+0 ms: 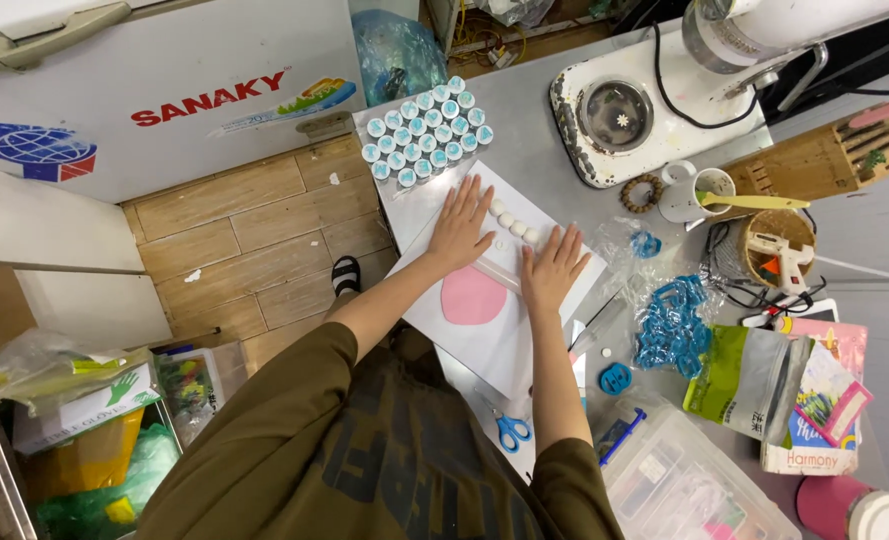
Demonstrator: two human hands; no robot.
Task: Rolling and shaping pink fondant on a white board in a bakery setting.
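I look down on both hands spread flat over a clear rolling pin (499, 272) that lies across a white sheet (484, 340) on the grey table (534, 130). My left hand (459, 228) presses one end and my right hand (554, 268) the other, fingers of both splayed apart and stretched out, clamped on nothing, palms bearing down, which I judge is how the roller is kept level and the push even. Just below the pin, touching it, sits a flat pink disc (471, 297) of dough or clay, so the pin rests at the disc's far edge. Beyond the fingertips a short row of small white balls (514, 222) lies on the same sheet, set to one side, clear of the roller. Farther off stands a block of capped little jars (426, 132) in tidy rows. Blue cutters (672, 322) are heaped to the right, and blue-handled scissors (511, 431) lie near my right elbow. The middle of the pin is mostly covered by my hands, so I cannot tell its full length. The tub (684, 480) at the lower right is cut off by the frame, and its contents are too jumbled to name.
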